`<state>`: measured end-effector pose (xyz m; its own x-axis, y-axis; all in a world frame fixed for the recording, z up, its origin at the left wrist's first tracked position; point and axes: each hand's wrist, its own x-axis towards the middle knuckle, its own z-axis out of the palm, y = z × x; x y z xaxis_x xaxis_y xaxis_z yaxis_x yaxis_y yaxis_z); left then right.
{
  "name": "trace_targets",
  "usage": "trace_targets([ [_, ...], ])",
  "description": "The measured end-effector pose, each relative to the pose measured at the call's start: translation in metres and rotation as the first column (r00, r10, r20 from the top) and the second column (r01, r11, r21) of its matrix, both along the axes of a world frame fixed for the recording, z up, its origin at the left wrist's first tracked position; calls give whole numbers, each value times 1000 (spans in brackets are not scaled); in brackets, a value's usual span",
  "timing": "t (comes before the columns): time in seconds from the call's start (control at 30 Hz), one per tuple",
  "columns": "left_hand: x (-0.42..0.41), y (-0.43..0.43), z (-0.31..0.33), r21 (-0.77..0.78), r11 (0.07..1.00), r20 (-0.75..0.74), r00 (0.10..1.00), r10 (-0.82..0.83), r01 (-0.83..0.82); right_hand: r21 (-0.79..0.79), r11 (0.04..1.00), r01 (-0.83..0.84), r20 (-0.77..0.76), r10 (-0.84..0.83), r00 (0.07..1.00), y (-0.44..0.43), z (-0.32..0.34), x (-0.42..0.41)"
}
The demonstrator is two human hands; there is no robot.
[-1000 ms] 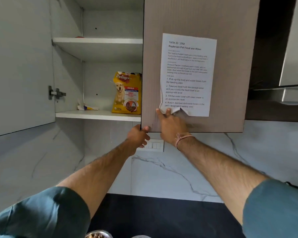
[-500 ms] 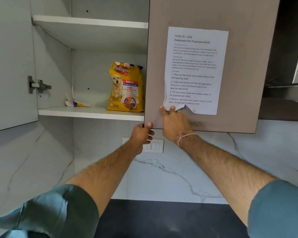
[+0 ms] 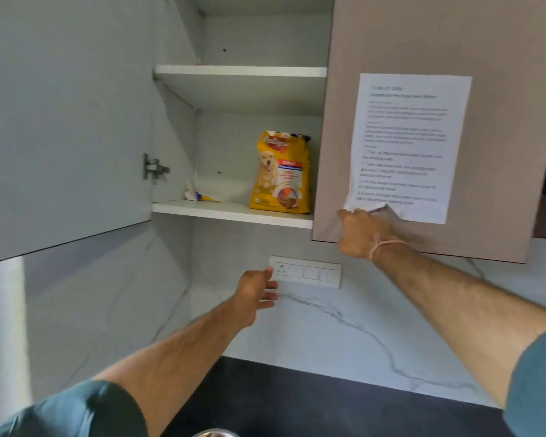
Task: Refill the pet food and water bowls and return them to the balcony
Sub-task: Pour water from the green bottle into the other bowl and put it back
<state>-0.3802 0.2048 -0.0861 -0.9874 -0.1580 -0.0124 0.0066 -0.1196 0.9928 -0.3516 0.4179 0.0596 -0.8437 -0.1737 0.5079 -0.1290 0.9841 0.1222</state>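
Observation:
A yellow bag of dog food (image 3: 281, 173) stands upright on the lower shelf (image 3: 230, 212) of an open wall cabinet. My right hand (image 3: 364, 231) rests flat against the brown cabinet door (image 3: 391, 42) near its lower left corner, just under the torn edge of a taped paper sheet (image 3: 407, 146). My left hand (image 3: 257, 293) hangs free in the air below the shelf, in front of a white switch panel (image 3: 306, 272), fingers loosely spread and holding nothing. A metal bowl's rim (image 3: 213, 433) peeks in at the bottom edge.
The cabinet's left door (image 3: 60, 121) swings wide open with its hinge (image 3: 153, 167) showing. A small crumpled wrapper (image 3: 199, 195) lies on the lower shelf at the left. A marble backsplash (image 3: 328, 326) meets a black countertop (image 3: 297, 405) below.
My left hand has let go of the brown door's bottom corner and dropped down and leftward. My right hand stays on the door. The view has shifted right.

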Motion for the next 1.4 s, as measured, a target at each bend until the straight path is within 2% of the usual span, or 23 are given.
trace_targets([
  [0.1, 33, -63, -16, 133, 984, 58, 992, 114, -121, -34, 991, -132, -46, 130, 990, -30, 4, 21],
  [0.23, 105, -141, -1, 390, 883, 42, 963, 266, -261, 10, 909, -417, -163, 413, 896, -88, 6, 68],
  [0.37, 178, -201, 17, 668, 705, -69, 923, 377, -238, 44, 793, -608, -216, 601, 769, -134, 10, 121],
  [0.47, 234, -226, 27, 796, 586, -149, 891, 430, -150, 72, 726, -684, -212, 682, 700, -153, 11, 157],
  [0.57, 280, -234, 49, 821, 569, -234, 885, 402, -42, 92, 678, -730, -226, 728, 647, -163, 12, 185],
  [0.73, 313, -214, 75, 819, 574, -237, 902, 362, -15, 91, 651, -754, -228, 750, 621, -160, 17, 216],
  [0.9, 300, -165, 69, 791, 607, -281, 928, 246, 78, 74, 653, -754, -238, 746, 622, -148, 22, 228],
  [1.03, 268, -107, 72, 728, 680, -252, 958, 140, 92, 28, 600, -799, -232, 782, 579, -144, 25, 225],
  [1.1, 246, -79, 74, 695, 717, -205, 972, 117, 61, 16, 634, -773, -217, 757, 616, -139, 28, 222],
  [1.27, 193, -20, 80, 661, 750, -145, 983, 111, 12, 79, 841, -536, -117, 541, 833, -114, 30, 211],
  [1.4, 155, 1, 80, 618, 785, -141, 988, 61, 40, 155, 905, -396, -68, 409, 910, -88, 23, 184],
])
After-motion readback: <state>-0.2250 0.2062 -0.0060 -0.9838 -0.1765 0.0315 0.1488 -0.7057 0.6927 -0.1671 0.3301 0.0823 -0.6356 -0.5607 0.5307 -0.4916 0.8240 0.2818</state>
